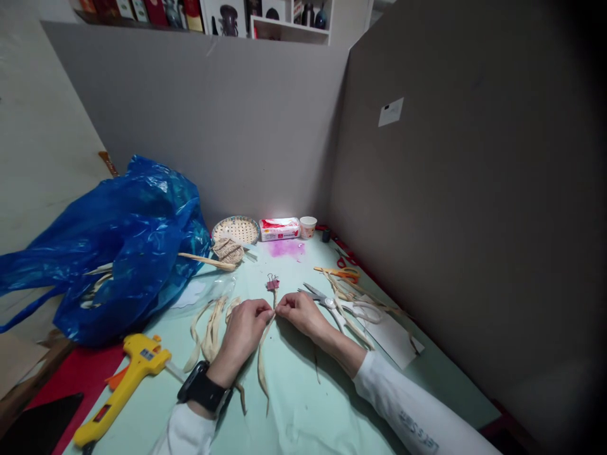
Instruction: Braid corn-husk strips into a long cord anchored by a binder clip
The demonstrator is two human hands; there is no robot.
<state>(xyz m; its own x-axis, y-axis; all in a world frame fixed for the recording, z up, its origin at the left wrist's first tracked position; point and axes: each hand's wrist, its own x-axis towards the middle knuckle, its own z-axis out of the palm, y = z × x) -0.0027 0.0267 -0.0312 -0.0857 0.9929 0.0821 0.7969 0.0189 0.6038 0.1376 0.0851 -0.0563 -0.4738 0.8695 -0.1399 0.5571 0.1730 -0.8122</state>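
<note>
My left hand point(247, 325) and my right hand point(301, 315) meet at the middle of the table, each in a pinch on pale dried husk strips point(262, 366). Above my fingers the strips run as a thin cord up to a dark pink binder clip point(272, 285), which grips their top end. Loose ends hang down below my hands towards the front. Beside my left wrist lies a bunch of wider husk strips point(212, 332). Grey-handled scissors point(329, 303) lie spread to the right of my right hand, with more strips across them.
A yellow glue gun point(137, 373) lies front left, below a large blue plastic bag point(137, 246). At the back stand a woven basket point(236, 229), a tissue pack point(279, 229) and a paper cup point(308, 227). Orange scissors point(344, 273) and white card point(393, 338) lie right. Grey panels border the table.
</note>
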